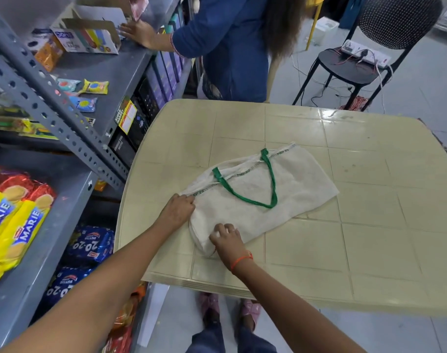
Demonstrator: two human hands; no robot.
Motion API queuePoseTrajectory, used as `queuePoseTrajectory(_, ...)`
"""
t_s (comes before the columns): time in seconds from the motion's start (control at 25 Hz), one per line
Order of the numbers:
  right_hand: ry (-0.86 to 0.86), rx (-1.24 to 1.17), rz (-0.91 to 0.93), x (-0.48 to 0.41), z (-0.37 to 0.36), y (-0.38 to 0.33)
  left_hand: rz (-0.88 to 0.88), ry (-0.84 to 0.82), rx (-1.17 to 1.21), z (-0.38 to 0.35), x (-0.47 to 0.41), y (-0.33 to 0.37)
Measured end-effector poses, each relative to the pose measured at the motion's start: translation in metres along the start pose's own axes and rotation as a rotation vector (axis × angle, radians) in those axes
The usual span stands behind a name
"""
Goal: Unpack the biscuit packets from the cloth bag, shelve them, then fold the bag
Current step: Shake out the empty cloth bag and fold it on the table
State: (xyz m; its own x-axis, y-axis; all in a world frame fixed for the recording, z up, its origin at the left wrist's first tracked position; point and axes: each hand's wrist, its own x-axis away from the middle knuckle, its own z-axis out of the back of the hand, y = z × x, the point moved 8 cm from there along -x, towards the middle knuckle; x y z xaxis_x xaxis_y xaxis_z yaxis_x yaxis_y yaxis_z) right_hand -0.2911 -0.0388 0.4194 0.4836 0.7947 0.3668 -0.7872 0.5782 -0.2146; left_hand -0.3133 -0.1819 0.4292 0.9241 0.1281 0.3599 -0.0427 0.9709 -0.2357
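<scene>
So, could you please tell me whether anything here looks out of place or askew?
Mostly no. The cloth bag lies flat but skewed across the table, with both hands at its near end. On the chair sits a power strip with tangled cables trailing to the floor.

Marie packets (11, 220) cut off left

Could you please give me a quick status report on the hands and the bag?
Left hand and right hand both gripping near edge of white cloth bag with green handles. Bag flat, looks empty, on beige tiled table. Nothing obstructing.
</scene>
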Motion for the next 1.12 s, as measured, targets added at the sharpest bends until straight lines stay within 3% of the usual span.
queuePoseTrajectory(0.16, 0.012, -0.213, 0.009, 0.013, 0.012, 0.03, -0.056, -0.071, 0.009, 0.001, 0.029, 0.013)
queuePoseTrajectory(0.28, -0.004, -0.437, -0.143, 0.035, 0.016, 0.063, -0.153, -0.32, 0.139, -0.01, 0.062, 0.04)
queuePoseTrajectory(0.4, -0.219, -0.648, -0.23, 0.056, 0.006, 0.078, -0.284, -0.661, 0.371, -0.017, 0.097, 0.074)
queuePoseTrajectory(0.48, -0.346, -0.773, -0.292, 0.073, 0.001, 0.084, -0.274, -0.761, 0.425, -0.01, 0.103, 0.083)
queuePoseTrajectory(0.56, -0.366, -0.939, -0.376, 0.088, 0.004, 0.099, -0.243, -0.79, 0.479, 0.004, 0.096, 0.088)
queuePoseTrajectory(0.76, -0.01, -1.188, -0.541, 0.073, 0.059, 0.156, -0.158, -0.631, 0.683, 0.066, 0.028, 0.053)
queuePoseTrajectory(0.92, 0.167, -1.005, -0.55, 0.028, 0.107, 0.187, -0.061, -0.422, 0.539, 0.103, -0.045, -0.002)
queuePoseTrajectory(1.12, 0.372, -0.82, -0.642, -0.033, 0.136, 0.219, 0.282, -0.068, 0.754, 0.114, -0.108, -0.047)
